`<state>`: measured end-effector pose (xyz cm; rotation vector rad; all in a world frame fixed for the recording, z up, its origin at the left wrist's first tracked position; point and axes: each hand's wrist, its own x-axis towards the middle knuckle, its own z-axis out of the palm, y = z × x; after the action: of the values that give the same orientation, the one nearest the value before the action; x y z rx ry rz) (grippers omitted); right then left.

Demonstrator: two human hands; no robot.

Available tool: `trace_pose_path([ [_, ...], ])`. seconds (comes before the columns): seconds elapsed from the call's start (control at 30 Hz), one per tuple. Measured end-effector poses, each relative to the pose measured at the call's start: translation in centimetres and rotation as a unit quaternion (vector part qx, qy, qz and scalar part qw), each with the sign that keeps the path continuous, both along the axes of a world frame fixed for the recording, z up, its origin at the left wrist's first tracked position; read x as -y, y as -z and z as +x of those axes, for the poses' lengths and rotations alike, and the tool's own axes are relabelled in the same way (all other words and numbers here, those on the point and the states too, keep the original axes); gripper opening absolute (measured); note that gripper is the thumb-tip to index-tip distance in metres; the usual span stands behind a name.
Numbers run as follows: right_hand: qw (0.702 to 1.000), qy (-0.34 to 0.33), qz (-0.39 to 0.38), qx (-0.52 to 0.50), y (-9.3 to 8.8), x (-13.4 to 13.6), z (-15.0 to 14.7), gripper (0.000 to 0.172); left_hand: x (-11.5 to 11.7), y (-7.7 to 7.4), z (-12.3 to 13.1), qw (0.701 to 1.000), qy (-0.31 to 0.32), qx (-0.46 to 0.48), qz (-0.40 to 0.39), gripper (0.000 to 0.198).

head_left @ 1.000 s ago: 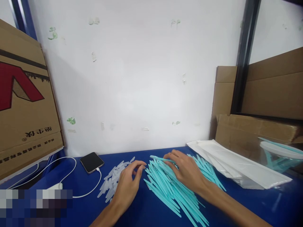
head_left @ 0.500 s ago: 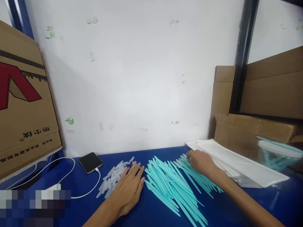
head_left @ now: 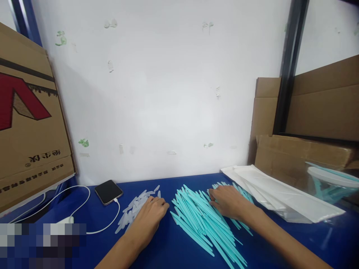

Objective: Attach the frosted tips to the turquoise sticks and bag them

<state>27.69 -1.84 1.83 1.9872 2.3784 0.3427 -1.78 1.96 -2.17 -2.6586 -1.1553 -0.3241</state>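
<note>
Small translucent tapered plastic pieces (head_left: 134,205), like little caps, lie in a loose pile on the blue table. My left hand (head_left: 153,215) rests at this pile's right side, its fingers curled under; what they hold, if anything, is hidden. A large heap of slim, pointed turquoise plastic sticks (head_left: 204,220) lies right of it. My right hand (head_left: 228,201) bends over a second group of turquoise sticks (head_left: 242,192), its curled fingertips at the gap beside the large heap. Whether a stick is between those fingers cannot be made out.
White flat packets (head_left: 269,186) lie at the right rear, near a clear tub (head_left: 331,183) with turquoise sticks. Left stand a phone on a cable (head_left: 109,192) and a printed carton (head_left: 30,123). Cardboard boxes (head_left: 297,153) line the right; a white wall (head_left: 168,93) rises behind.
My left hand's fingers, stretched flat before, have curled in. My right hand has moved left and slightly nearer, towards the large turquoise heap.
</note>
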Motion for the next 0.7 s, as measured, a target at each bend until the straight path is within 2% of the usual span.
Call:
trace_pose_path([
  [0.13, 1.0, 0.009, 0.005, 0.016, 0.2, 0.2, -0.4, 0.02, 0.1, 0.1, 0.2, 1.0, 0.0, -0.026, 0.017, 0.049],
  [0.27, 0.999, 0.022, 0.015, 0.022, 0.4, 0.2, -0.9, 0.017, 0.0, 0.0, 0.4, 0.999, -0.005, -0.009, 0.042, 0.05],
  [0.37, 0.999, 0.034, 0.024, 0.023, 0.8, 0.2, -1.1, 0.02, 0.0, -0.3, 0.5, 0.998, 0.016, 0.048, 0.04, 0.045],
  [0.43, 0.999, 0.036, 0.033, 0.021, 1.0, 0.1, -1.0, 0.022, 0.2, -0.5, 0.6, 0.992, 0.042, 0.118, 0.028, 0.039],
  [0.57, 0.997, 0.037, 0.07, 0.014, 0.3, -0.1, -0.7, 0.021, 0.7, -1.1, 1.0, 0.952, 0.046, 0.3, -0.049, 0.025],
  [0.63, 0.995, 0.028, 0.099, 0.001, -0.4, -0.1, -0.7, 0.023, 1.0, -1.4, 1.3, 0.916, 0.021, 0.385, -0.111, 0.021],
  [0.7, 0.99, -0.021, 0.134, -0.032, -1.1, 0.2, -1.0, 0.025, 1.2, -1.6, 1.6, 0.868, 0.007, 0.465, -0.176, 0.021],
])
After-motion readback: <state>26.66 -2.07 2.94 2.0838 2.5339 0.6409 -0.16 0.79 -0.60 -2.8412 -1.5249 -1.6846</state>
